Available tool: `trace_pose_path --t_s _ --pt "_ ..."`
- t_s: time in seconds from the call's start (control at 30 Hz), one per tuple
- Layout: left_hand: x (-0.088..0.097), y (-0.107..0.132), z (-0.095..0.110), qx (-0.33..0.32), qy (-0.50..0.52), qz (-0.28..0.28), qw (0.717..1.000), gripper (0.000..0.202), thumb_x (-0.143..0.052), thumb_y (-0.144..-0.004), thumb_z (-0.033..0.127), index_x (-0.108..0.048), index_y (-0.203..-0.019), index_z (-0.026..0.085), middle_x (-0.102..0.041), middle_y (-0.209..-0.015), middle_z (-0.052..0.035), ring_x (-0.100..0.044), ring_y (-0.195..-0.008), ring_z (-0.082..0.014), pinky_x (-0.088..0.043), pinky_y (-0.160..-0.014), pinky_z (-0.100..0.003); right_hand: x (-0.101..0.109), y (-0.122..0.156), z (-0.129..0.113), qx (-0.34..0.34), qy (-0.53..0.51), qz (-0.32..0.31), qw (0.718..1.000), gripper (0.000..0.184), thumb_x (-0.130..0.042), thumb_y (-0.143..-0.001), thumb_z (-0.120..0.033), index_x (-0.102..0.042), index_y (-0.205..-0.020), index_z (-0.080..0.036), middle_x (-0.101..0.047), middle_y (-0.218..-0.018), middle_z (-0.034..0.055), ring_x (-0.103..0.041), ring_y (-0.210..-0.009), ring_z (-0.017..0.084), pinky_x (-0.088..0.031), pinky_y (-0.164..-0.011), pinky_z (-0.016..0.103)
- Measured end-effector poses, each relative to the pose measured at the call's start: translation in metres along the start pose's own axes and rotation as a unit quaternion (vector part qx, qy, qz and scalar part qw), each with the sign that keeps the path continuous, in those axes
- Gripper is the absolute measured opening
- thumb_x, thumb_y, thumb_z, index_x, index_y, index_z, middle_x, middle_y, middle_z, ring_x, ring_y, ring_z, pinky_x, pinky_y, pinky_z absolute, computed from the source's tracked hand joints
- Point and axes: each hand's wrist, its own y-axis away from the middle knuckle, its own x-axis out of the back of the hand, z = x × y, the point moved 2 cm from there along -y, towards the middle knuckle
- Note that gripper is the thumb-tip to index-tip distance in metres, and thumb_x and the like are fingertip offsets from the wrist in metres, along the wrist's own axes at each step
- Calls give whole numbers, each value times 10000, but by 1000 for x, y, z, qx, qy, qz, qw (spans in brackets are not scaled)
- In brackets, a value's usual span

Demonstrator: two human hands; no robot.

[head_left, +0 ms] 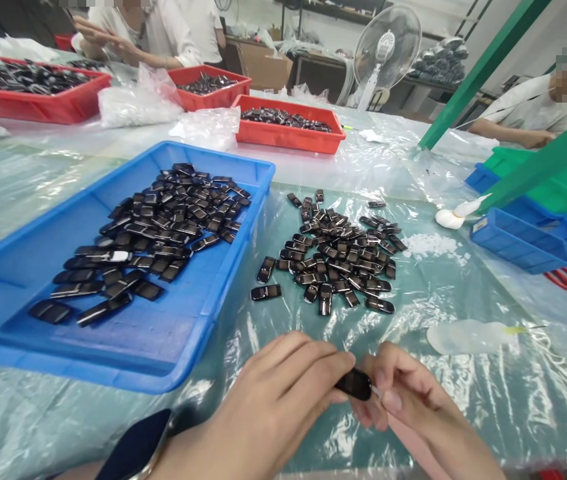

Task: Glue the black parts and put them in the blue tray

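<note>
Black piece: you hold one small glossy black part [354, 384] between both hands, low in the view and near the front edge of the surface [463, 400], which lies under clear plastic sheeting.
Left hand: your left hand [273, 407] has its fingers curled, the fingertips pinching the left end of the part.
Right hand: your right hand [408, 407] is closed in a pinch on the part's right end, thumb in front, the other fingers tucked behind.
Grip advice: keep the pinch at the two ends so the middle of the part stays in sight; hold it just firmly enough that it cannot slip.
Loose pile: more black parts [338, 253] lie straight ahead, well apart from your hands.
Blue tray: a blue tray [163, 347] of like parts sits to your left.
</note>
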Motion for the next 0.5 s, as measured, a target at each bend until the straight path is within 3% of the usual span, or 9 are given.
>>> trace_pose_path --t_s 0.27,0.5 --pt "0 2 1 -13 -8 -8 1000 191 -451 -1067 197 -583 -1166 101 -732 -1004 -74 -646 -861 -179 -552 -734 -299 -2 2 -1 -27 17 33 999 110 -716 -916 -348 -699 -841 -269 -624 -730 -24 -580 -726 111 -430 -723 217" --pt "1 2 4 -14 -12 1 1000 194 -474 -1063 211 -598 -1164 101 -746 -1004 -65 -658 -878 -170 -552 -737 -282 -4 4 -4 -53 -13 -11 998 105 -701 -930 -327 -702 -859 -250 -618 -719 -18 -580 -714 112 -449 -715 234"
